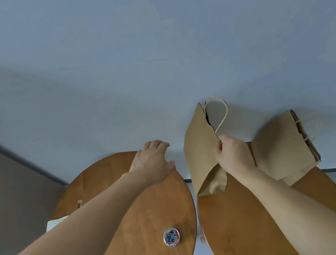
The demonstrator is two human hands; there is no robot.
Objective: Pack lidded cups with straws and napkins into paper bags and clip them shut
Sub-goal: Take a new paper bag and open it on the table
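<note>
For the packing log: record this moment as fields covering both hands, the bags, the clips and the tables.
left hand: fingers relaxed, holds nothing, reaching over the far edge of the left table
right hand: grips the held bag near its handle
held bag: brown paper, raised over the far edge of the right table
spare bags: flat stack lying at the far side of the right table
clip box: clear, round, holding coloured paper clips, on the left table
</note>
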